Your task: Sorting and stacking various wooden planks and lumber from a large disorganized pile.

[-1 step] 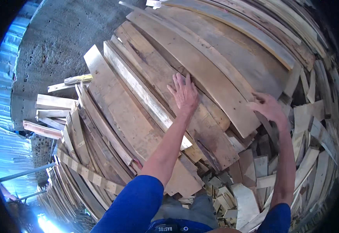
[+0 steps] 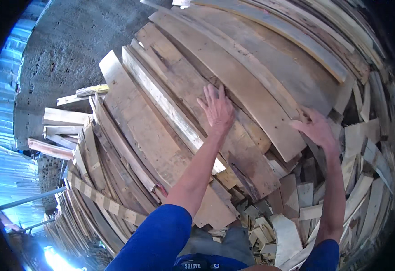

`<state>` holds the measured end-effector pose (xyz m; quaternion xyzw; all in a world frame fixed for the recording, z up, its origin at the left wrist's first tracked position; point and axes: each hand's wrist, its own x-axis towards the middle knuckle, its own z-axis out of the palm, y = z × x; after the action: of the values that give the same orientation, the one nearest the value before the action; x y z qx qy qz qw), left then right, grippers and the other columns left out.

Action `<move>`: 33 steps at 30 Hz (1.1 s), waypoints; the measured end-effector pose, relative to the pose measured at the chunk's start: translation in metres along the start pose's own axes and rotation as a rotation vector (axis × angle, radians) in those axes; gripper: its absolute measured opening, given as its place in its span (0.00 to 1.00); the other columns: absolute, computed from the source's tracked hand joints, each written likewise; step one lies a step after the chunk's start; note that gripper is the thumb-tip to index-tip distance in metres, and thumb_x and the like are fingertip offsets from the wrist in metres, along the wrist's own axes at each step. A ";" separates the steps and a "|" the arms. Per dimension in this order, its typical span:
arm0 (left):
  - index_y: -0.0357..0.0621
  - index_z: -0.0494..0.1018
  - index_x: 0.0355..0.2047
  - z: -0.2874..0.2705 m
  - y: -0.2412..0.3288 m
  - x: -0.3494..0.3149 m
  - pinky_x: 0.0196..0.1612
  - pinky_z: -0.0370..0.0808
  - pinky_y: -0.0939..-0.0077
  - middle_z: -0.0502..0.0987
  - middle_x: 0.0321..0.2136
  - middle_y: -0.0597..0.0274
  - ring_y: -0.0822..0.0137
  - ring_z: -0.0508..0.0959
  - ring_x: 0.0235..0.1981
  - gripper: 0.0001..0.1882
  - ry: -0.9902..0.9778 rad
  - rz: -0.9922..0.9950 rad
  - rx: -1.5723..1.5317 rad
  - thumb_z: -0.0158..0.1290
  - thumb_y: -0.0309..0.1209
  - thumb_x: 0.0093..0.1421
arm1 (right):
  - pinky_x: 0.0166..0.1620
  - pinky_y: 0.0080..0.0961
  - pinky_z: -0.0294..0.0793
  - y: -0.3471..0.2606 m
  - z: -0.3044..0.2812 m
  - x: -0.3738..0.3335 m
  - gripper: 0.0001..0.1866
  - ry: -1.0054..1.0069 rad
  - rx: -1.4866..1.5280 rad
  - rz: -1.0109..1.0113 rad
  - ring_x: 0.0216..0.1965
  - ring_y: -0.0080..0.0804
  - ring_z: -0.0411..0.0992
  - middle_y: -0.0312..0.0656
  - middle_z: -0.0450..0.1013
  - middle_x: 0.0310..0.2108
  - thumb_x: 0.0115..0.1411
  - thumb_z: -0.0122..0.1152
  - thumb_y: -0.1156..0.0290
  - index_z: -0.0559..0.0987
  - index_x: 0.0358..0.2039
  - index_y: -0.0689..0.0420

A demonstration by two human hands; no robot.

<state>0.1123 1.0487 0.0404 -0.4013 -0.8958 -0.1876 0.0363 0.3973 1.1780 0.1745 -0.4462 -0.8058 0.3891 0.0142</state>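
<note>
My left hand (image 2: 218, 110) lies with its fingers spread on a worn brown board (image 2: 186, 81), the fingertips by the edge of the long, wide plank (image 2: 233, 74) to its right. That plank slants from the far left down to the near right. Along its right side runs a narrow wooden strip (image 2: 256, 67). My right hand (image 2: 318, 130) is curled round the near end of this strip, thumb on the left and fingers on the right; part of the end is hidden by the hand.
Left of my left arm lie more boards, among them a pale, whitish batten (image 2: 161, 97). Short offcuts (image 2: 263, 230) are heaped near my legs and to the right. A grey concrete surface (image 2: 80, 49) is at the far left. Stacked planks (image 2: 315, 27) lie at the far right.
</note>
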 end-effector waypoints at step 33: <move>0.53 0.65 0.64 0.009 0.010 0.005 0.69 0.40 0.33 0.56 0.69 0.50 0.50 0.47 0.73 0.26 -0.052 -0.015 -0.011 0.46 0.39 0.65 | 0.68 0.46 0.56 0.180 -0.111 0.145 0.53 0.600 -0.928 0.224 0.69 0.55 0.56 0.61 0.58 0.67 0.57 0.55 0.30 0.55 0.71 0.56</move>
<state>0.1167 1.0618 0.0359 -0.3994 -0.8984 -0.1824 0.0094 0.4786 1.4059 0.0892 -0.5797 -0.8007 -0.1509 0.0037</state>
